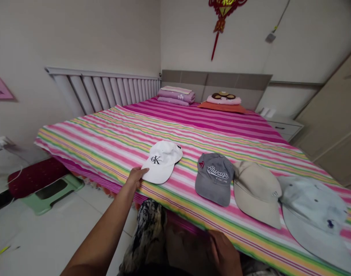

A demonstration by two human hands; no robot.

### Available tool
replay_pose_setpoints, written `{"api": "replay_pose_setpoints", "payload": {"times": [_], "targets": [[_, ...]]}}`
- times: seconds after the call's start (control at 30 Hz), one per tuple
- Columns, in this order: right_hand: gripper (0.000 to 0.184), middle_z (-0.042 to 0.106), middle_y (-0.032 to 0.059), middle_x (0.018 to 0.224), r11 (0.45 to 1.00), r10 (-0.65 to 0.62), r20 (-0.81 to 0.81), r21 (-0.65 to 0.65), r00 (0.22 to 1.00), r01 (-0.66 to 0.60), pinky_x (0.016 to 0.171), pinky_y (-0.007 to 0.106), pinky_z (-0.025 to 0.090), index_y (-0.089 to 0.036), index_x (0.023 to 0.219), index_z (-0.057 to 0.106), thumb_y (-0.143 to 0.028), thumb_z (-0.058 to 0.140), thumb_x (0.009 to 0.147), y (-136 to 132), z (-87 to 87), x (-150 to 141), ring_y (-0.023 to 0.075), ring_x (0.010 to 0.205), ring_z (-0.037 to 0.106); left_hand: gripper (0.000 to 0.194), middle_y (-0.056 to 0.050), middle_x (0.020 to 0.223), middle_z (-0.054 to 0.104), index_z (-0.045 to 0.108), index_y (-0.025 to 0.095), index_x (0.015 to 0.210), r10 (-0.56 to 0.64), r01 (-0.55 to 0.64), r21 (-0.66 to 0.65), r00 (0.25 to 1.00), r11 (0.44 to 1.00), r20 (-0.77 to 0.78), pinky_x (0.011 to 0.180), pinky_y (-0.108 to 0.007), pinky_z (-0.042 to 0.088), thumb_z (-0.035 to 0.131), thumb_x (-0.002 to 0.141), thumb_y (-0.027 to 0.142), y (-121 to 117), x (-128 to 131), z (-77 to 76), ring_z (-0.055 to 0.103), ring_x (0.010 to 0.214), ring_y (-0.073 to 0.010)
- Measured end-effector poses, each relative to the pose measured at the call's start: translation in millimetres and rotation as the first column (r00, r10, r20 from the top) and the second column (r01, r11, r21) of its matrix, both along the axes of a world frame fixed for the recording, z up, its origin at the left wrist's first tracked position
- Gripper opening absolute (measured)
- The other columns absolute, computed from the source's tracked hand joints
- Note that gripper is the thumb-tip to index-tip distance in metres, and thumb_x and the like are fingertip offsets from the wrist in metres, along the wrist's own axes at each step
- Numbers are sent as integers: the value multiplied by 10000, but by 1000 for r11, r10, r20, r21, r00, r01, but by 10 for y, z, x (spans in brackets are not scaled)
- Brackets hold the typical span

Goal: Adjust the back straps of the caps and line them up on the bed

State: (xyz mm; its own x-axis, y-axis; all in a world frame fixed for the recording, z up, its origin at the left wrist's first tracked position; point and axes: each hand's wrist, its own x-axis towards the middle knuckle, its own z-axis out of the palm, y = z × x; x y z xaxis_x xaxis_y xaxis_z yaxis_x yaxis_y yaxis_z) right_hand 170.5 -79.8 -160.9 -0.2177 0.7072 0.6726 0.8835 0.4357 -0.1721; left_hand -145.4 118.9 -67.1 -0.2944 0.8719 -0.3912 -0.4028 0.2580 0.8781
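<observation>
A wide bed point(152, 130) with a pink, white, yellow and green striped sheet is filling the middle of the view, and its grey headboard point(215, 81) is standing at 12 o'clock. A tall beige wardrobe point(333, 115) is standing at 2 o'clock, and a white slatted panel point(103, 92) is running along the wall at 10 o'clock. At 9 o'clock, a green plastic stool point(53, 193) is standing on the tiled floor point(54, 237), with a dark red cushion point(34, 177) lying beside it. Near the headboard, folded pink bedding point(175, 96) and an orange pillow point(221, 107) are lying on the bed, and a small white nightstand point(284, 126) is standing just beside it.

Four caps are lying in a row near the bed's edge. From the white cap point(164, 163) at the left end, a grey cap point(214, 180), a beige cap point(257, 193) and a pale blue cap point(313, 214) are following toward 3 o'clock. The grey and beige caps are touching or nearly touching.

The left hand point(135, 177) is reaching from 7 o'clock, and its fingers are touching the white cap's brim, but I cannot tell if the grip is closing on it. The right hand point(224, 253) is resting at the bed's edge below the beige cap, its fingers curving down, and I cannot tell the state of its grip.
</observation>
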Motion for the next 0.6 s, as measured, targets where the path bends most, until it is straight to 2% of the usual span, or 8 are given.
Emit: {"api": "replay_pose_setpoints", "payload": {"times": [0.17,0.33,0.43,0.6], "targets": [[193,666,95,780,1000,13,13,1,1000,-13,597,296,557,-159,914,553,-200,370,869,2,0,-17,195,703,654,213,-39,536,621,585,70,891,30,-16,-56,968,998,249,533,-257,523,518,706,-9,58,56,-12,596,486,-148],[185,665,88,768,1000,13,10,-15,1000,-13,584,291,556,-164,903,552,-182,372,863,-4,38,6,192,688,654,221,-54,662,664,588,96,935,57,-64,7,925,998,376,648,-270,544,456,772,25,59,-1,-15,638,625,-150],[176,661,78,755,999,13,-12,-29,1000,-13,570,285,551,-171,897,551,-177,380,857,-8,61,8,187,670,651,208,-45,644,660,596,109,914,110,-123,13,930,992,351,619,-252,544,480,762,28,86,-125,-18,632,609,-142],[174,659,76,763,999,17,-12,-45,1000,-18,570,282,548,-172,916,540,-156,381,848,4,33,-17,184,677,650,85,1,482,578,588,104,734,257,-255,-31,955,966,149,386,-189,449,588,685,35,87,-318,-91,526,395,-104]]}}
